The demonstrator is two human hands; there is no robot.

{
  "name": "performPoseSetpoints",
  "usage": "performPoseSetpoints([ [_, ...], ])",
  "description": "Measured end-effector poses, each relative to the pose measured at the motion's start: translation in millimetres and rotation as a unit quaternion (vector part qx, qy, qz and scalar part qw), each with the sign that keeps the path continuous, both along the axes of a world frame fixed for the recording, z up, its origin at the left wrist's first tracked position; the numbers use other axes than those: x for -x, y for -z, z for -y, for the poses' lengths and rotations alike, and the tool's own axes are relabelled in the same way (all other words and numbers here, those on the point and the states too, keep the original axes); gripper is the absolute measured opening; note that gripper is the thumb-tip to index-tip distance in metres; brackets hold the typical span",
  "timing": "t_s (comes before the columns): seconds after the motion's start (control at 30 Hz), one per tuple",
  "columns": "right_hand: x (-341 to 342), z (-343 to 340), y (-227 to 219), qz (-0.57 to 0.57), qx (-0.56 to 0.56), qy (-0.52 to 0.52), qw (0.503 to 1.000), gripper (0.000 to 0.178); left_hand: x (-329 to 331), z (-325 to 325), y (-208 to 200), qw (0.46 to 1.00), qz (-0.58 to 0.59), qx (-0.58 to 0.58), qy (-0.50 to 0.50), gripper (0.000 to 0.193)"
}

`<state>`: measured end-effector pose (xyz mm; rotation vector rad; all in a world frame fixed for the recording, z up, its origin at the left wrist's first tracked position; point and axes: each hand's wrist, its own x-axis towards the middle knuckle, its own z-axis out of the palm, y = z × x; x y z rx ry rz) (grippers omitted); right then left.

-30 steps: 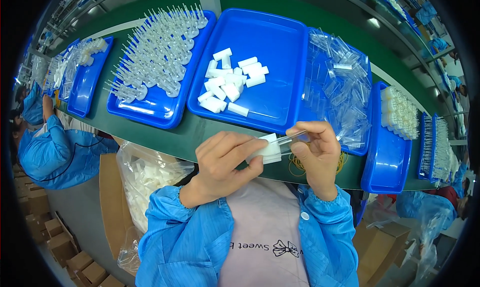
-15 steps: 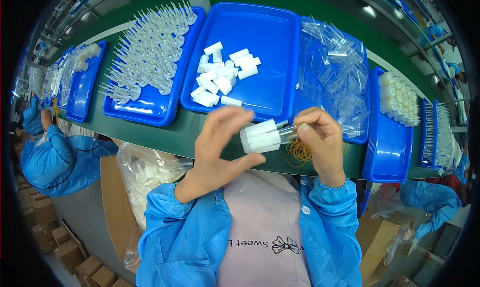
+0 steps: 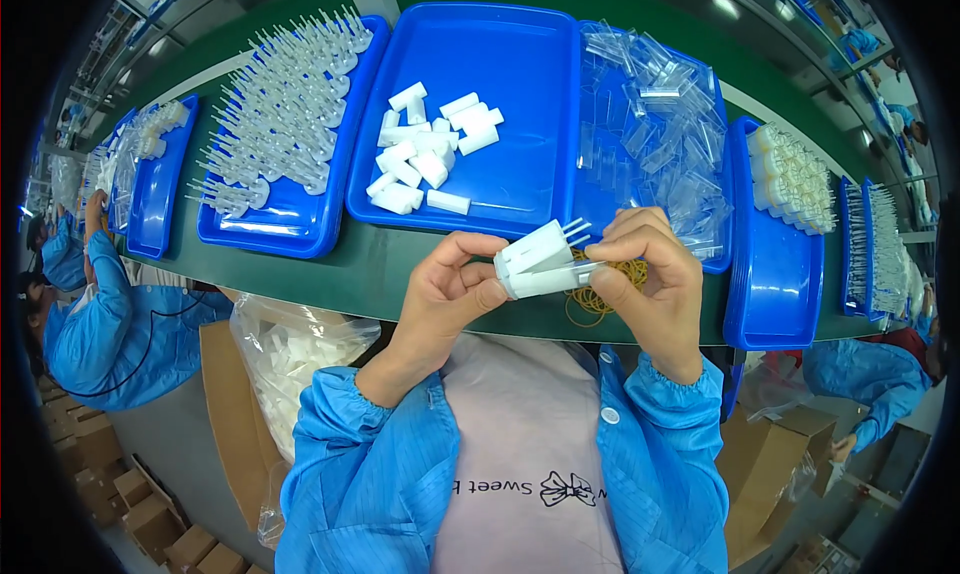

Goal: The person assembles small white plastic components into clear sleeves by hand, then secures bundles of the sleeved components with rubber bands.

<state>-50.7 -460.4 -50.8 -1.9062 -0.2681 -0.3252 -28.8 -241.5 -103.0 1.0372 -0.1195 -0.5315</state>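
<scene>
In front of my chest, above the table's near edge, is a white plastic assembly (image 3: 533,254). It has a round base, white blocks side by side and thin clear stems sticking out to the right. My left hand (image 3: 448,292) is closed on its base between thumb and fingers. At the other end my right hand (image 3: 652,279) pinches a clear plastic sleeve (image 3: 577,274), which runs along one of the blocks. A pile of yellow rubber bands (image 3: 607,292) lies on the table just behind my right fingers, partly hidden by them.
Blue trays line the table (image 3: 330,274): one with upright clear stemmed parts (image 3: 290,104), one with loose white blocks (image 3: 430,154), one with clear sleeves (image 3: 665,124), another with finished-looking assemblies (image 3: 790,179). A bag of white pieces (image 3: 300,354) stands below left. Co-workers sit at both sides.
My left hand, raised and apart from the assembly before, has come down and closed on its base. The assembly has tilted, its stems now pointing up to the right. My right hand keeps its pinch.
</scene>
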Motion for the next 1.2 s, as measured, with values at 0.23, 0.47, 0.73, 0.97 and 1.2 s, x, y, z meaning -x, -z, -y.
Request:
performPoseSetpoints([
  [0.23,3,-11,4,0.011,-0.02,-0.011,1.0,0.014,9,2,-9,0.999,0.017,0.038,-0.004,0.036],
  [0.47,10,-16,2,0.034,0.018,0.006,0.999,0.015,8,3,-7,0.998,0.029,0.047,-0.019,0.037],
  [0.73,5,-15,1,0.037,0.03,0.007,0.999,0.019,6,4,-8,0.999,0.044,0.025,-0.02,0.041],
  [0.97,-3,-22,-5,0.029,0.026,-0.038,0.999,0.03,4,-5,-4,0.997,0.057,0.035,-0.043,0.045],
  [1.2,-79,26,22,0.083,0.183,0.078,0.977,0.026,-5,-11,1,0.994,0.035,0.004,-0.1,0.045],
])
